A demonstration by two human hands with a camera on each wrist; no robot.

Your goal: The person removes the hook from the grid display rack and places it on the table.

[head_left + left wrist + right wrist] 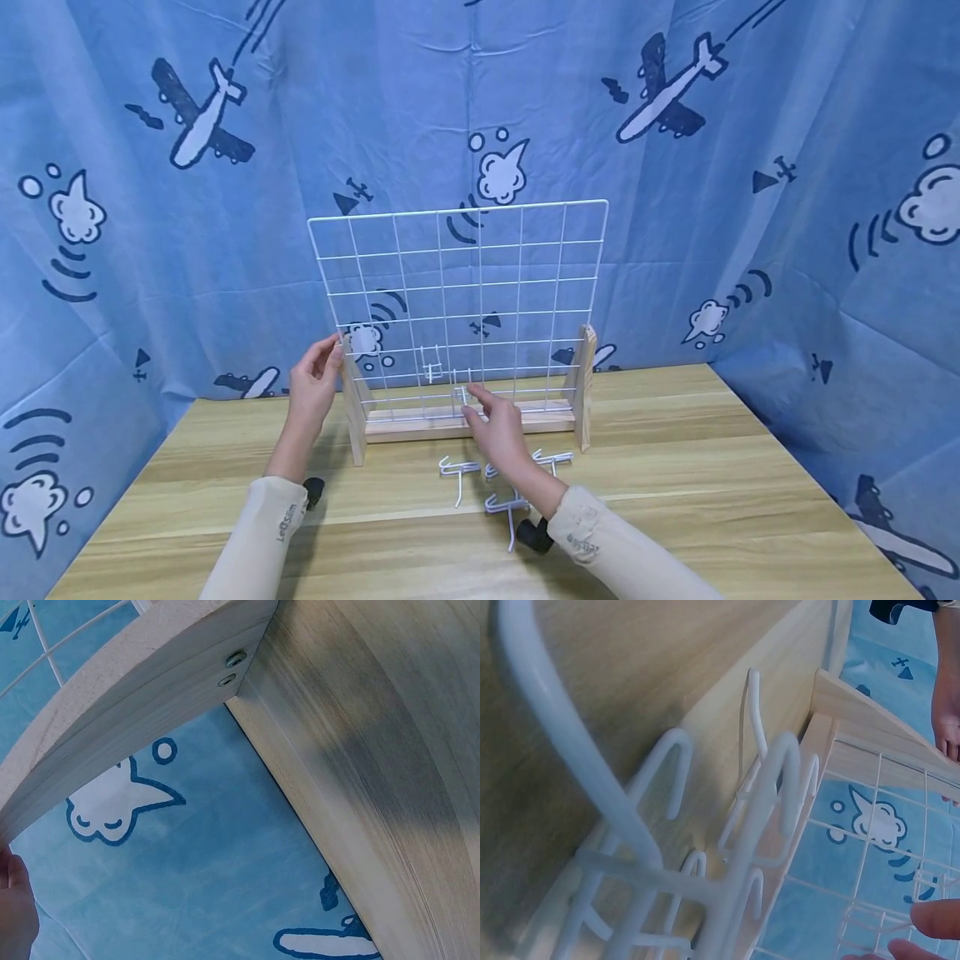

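Observation:
A white wire grid panel (457,210) stands upright in a wooden stand (353,408). My left hand (312,383) holds the top of the stand's left side piece, thumb in front. At the lower middle of the grid, my right hand (498,429) pinches a white wire hook (463,395) between thumb and fingers, its prongs up against the wires. Another white hook (431,372) hangs on the grid just up and left of it. In the left wrist view, the side piece (150,697) shows close up, with fingertips at its edge.
Several loose white hooks (459,468) lie on the wooden table (660,500) in front of the stand, partly hidden under my right forearm. They loom large in the right wrist view, as one hook (577,727) shows. A blue patterned curtain (675,208) surrounds the table.

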